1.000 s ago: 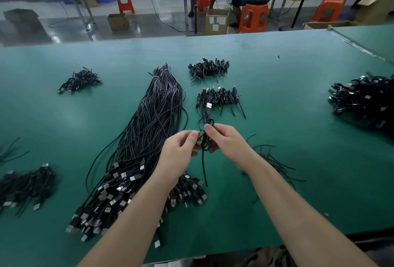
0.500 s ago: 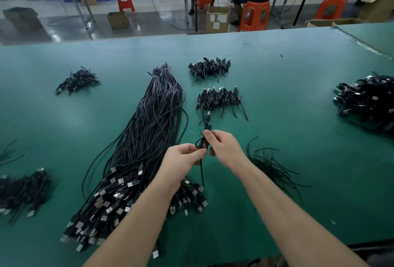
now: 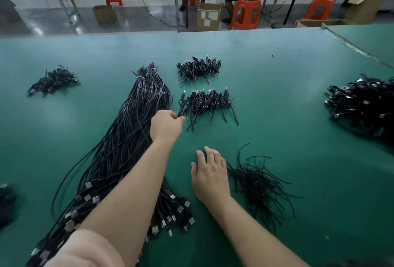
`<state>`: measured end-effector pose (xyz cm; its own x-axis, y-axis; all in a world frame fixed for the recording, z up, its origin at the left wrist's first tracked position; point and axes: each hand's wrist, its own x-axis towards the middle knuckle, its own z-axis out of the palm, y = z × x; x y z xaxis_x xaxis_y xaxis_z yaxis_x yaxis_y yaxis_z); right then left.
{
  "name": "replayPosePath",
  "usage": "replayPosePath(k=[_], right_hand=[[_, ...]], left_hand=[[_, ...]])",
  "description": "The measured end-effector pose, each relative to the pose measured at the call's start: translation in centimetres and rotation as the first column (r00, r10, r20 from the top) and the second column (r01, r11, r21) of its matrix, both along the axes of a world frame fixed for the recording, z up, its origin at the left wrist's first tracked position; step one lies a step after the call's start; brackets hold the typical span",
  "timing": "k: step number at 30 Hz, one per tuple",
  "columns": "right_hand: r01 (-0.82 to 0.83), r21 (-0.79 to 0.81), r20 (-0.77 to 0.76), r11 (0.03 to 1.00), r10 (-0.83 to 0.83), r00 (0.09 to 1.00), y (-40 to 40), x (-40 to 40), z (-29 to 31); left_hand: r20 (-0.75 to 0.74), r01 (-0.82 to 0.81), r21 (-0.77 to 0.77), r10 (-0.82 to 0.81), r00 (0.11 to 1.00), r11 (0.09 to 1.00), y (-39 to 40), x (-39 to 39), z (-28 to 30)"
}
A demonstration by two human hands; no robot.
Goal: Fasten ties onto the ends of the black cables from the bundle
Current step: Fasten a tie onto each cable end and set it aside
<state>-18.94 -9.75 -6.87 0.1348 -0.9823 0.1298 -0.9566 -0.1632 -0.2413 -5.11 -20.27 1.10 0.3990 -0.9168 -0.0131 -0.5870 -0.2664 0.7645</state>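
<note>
Our left hand [image 3: 166, 126] pinches a coiled cable [image 3: 181, 109] beyond the bundle [image 3: 128, 138]; our right hand [image 3: 210, 176] rests flat on the green worktop [image 3: 287, 117], grip wide.

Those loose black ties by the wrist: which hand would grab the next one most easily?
Probably the right hand: it lies open on the table directly beside the loose ties, while the left hand is farther away, pinching a cable at the tied row.
</note>
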Motion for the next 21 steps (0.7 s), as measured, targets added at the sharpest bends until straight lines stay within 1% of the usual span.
replayPosePath(k=[2, 5, 10, 14, 17, 21], right_hand=[[0.02, -0.045, 0.01, 0.999, -0.019, 1.0, 0.0, 0.2, -0.1], [0.017, -0.075, -0.014, 0.997, -0.018, 1.0, -0.2, 0.2, -0.1], [0.013, -0.068, -0.042, 0.998, -0.016, 0.999, -0.1, 0.2, 0.3], [0.018, -0.064, -0.041, 0.998, -0.021, 0.999, -0.3, 0.2, 0.2], [0.02, -0.062, -0.054, 0.998, -0.024, 0.998, -0.4, 0.2, 0.2], [0.021, -0.055, -0.054, 0.998, -0.024, 0.998, -0.4, 0.2, 0.2]], left_hand=[[0.094, 0.018, 0.028, -0.02, 0.995, 0.999, -2.0, -0.6, -0.1], [0.169, 0.009, 0.048, -0.017, 0.986, 0.999, -5.1, -2.0, -0.3], [0.255, 0.006, 0.099, -0.032, 0.966, 0.995, -8.6, -3.9, -1.8], [0.373, 0.019, 0.122, -0.063, 0.926, 0.992, -9.2, -4.7, -3.6], [0.399, 0.033, 0.08, -0.062, 0.915, 0.996, -9.1, -4.9, -4.5], [0.426, 0.108, 0.069, -0.127, 0.896, 0.992, -8.7, -4.8, -4.2]])
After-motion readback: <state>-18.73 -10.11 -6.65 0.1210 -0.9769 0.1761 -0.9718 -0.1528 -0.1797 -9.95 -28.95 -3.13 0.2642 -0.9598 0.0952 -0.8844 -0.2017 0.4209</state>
